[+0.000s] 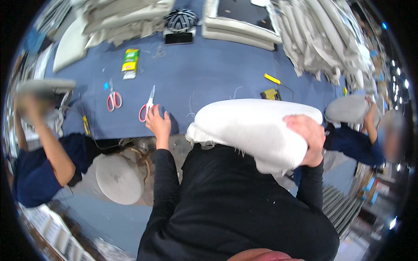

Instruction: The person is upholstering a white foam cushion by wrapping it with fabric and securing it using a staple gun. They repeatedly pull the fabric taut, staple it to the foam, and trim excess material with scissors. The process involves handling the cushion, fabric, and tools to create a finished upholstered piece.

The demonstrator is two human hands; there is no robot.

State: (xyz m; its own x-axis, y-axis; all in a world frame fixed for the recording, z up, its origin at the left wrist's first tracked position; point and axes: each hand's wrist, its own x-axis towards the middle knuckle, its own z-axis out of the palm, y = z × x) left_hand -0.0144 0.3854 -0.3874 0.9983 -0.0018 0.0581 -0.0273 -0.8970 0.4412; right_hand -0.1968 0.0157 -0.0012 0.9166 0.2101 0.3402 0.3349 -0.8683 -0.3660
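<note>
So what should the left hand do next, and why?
Probably close on the nearer scissors: the left hand's fingers are right at their handles, while the right hand holds the cushion, whose frayed edge may want a trim.

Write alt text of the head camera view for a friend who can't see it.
A person in black grips a white cushion with the right fingers, while the left fingers touch red-and-white scissors on a blue table. A second pair of scissors lies further left, with one co-worker at the left and another at the right.
</note>
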